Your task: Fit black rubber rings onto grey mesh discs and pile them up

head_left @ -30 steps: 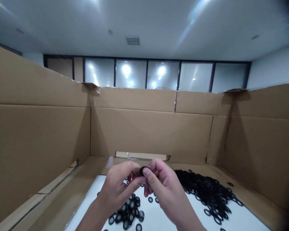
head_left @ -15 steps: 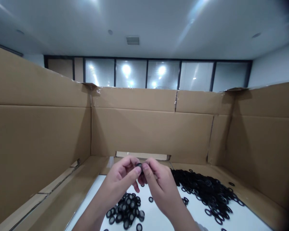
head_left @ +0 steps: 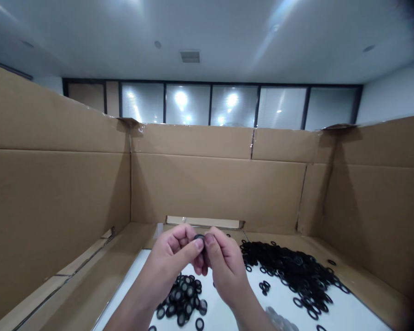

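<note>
The left hand (head_left: 169,259) and right hand (head_left: 226,269) pinch a black rubber ring (head_left: 199,237) between thumbs and fingertips, a steady, even grip at its rim; it may be a washer, too dark to tell. Loose rings (head_left: 184,296) heap at seven o'clock on the white tabletop (head_left: 131,287), a larger pile of rings (head_left: 290,269) at two o'clock, cardboard wall (head_left: 214,193) beyond.

I'm reading a flat white board (head_left: 279,301) laid on the brown cardboard floor (head_left: 89,280) of a large box. A broad heap of black rubber rings (head_left: 296,269) lies toward the board's far right corner, spreading onto the cardboard. A smaller heap of black rings (head_left: 182,296) sits near the front edge. By the front edge at right lies a translucent clump (head_left: 279,320), too blurred for me to name.
</note>
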{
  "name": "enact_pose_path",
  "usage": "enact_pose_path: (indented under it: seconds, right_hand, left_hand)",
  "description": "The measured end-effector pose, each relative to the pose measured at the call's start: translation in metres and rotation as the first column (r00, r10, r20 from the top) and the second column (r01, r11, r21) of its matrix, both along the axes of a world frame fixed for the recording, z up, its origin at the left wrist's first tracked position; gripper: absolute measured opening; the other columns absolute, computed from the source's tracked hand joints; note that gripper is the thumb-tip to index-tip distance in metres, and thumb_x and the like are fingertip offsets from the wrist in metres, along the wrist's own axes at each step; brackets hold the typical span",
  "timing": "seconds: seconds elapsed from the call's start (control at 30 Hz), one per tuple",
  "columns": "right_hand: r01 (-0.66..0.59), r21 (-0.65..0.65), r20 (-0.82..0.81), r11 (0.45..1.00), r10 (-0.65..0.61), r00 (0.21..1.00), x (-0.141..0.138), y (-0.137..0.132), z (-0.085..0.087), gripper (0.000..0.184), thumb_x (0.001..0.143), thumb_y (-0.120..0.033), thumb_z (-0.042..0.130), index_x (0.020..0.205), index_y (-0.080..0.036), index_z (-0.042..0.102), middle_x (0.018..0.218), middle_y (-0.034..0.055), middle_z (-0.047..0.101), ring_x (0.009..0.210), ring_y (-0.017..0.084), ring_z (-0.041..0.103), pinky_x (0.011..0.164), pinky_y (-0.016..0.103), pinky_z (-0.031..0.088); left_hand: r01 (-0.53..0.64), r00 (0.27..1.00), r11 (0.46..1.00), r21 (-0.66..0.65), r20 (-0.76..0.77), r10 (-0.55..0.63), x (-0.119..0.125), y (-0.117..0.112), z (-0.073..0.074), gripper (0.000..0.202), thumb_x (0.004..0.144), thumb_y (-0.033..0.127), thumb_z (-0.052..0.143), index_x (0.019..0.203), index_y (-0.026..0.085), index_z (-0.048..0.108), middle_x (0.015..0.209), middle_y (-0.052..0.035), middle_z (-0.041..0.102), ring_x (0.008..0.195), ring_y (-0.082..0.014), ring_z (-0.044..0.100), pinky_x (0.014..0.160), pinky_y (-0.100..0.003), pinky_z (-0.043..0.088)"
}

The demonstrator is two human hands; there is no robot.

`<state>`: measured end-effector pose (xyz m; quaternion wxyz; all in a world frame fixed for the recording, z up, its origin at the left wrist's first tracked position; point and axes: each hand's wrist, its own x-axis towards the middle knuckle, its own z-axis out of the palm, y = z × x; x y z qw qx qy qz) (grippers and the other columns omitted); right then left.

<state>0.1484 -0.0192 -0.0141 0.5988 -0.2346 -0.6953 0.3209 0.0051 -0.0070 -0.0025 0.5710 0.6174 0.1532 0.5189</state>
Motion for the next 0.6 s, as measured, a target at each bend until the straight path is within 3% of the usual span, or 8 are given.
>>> enact_pose_path:
  seconds: [0.13, 0.33, 0.5, 0.6]
  right_hand:
    - [0.055, 0.035, -0.046, 0.998, -0.054, 0.998, -0.004, 0.002, -0.003, 0.044, 0.106, -0.047, 0.039, 0.071, -0.022, 0.045, 0.053, -0.0033, 0.051, 0.048, 0.012, 0.05, 0.048, 0.023, 0.037]
    - [0.266, 0.2, 0.083, 0.943, -0.286, 0.954, 0.004, 0.002, 0.0, 0.04, 0.106, -0.036, 0.037, 0.069, -0.022, 0.045, 0.056, -0.0022, 0.051, 0.05, 0.012, 0.048, 0.051, 0.024, 0.035]
    - [0.344, 0.359, 0.196, 0.868, -0.431, 0.881, 0.006, 0.004, 0.002, 0.033, 0.102, -0.026, 0.043, 0.07, -0.021, 0.047, 0.059, -0.0023, 0.051, 0.053, 0.013, 0.046, 0.054, 0.025, 0.033]
    - [0.345, 0.305, 0.159, 0.888, -0.404, 0.901, 0.0, 0.006, -0.001, 0.033, 0.103, -0.028, 0.043, 0.071, -0.022, 0.048, 0.059, -0.0022, 0.053, 0.052, 0.013, 0.048, 0.053, 0.025, 0.034]
  left_hand:
    - [-0.049, 0.999, 0.999, 0.003, 0.013, 0.049, 0.003, -0.002, 0.0, 0.027, 0.091, 0.031, 0.068, 0.075, 0.017, 0.053, 0.06, 0.001, 0.064, 0.057, -0.0112, 0.061, 0.057, -0.022, 0.049]
    - [-0.135, 0.987, 0.988, 0.073, -0.083, 0.14, -0.002, 0.002, 0.003, 0.028, 0.09, 0.033, 0.069, 0.075, 0.017, 0.052, 0.062, 0.0016, 0.063, 0.057, -0.0095, 0.059, 0.056, -0.02, 0.045]
    - [-0.014, 0.983, 0.996, 0.084, -0.18, 0.029, -0.017, 0.01, 0.004, 0.028, 0.092, 0.031, 0.068, 0.076, 0.017, 0.05, 0.063, 0.0049, 0.055, 0.056, -0.0074, 0.055, 0.054, -0.019, 0.046]
    - [0.027, 0.989, 0.998, 0.056, -0.15, -0.018, -0.014, 0.011, 0.003, 0.024, 0.092, 0.033, 0.068, 0.081, 0.015, 0.056, 0.064, 0.0034, 0.056, 0.058, -0.0086, 0.056, 0.053, -0.019, 0.049]
